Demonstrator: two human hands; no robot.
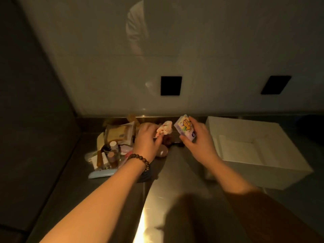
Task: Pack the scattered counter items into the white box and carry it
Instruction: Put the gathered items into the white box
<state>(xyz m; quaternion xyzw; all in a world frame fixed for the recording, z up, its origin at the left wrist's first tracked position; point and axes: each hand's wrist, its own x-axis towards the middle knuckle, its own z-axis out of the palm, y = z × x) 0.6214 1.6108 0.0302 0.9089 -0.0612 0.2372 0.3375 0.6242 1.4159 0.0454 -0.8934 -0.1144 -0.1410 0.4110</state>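
My right hand [197, 139] holds a small purple-and-white packet with an orange cartoon figure [185, 129] above the steel counter, left of the white box [263, 165]. The box stands open at the right, and its inside looks bare apart from a low inner divider. My left hand [146, 140], with a bead bracelet on the wrist, pinches a crumpled white-and-red item [164, 130] over the pile of scattered items [114, 144] at the counter's back left. That pile holds small bottles, packets and a pale blue flat thing.
A steel counter [175, 199] runs toward me, with a bright glare near the front. A white wall with two black square plates [171, 85] rises behind. A dark panel closes the left side. A brown round object [162, 152] lies near my left hand.
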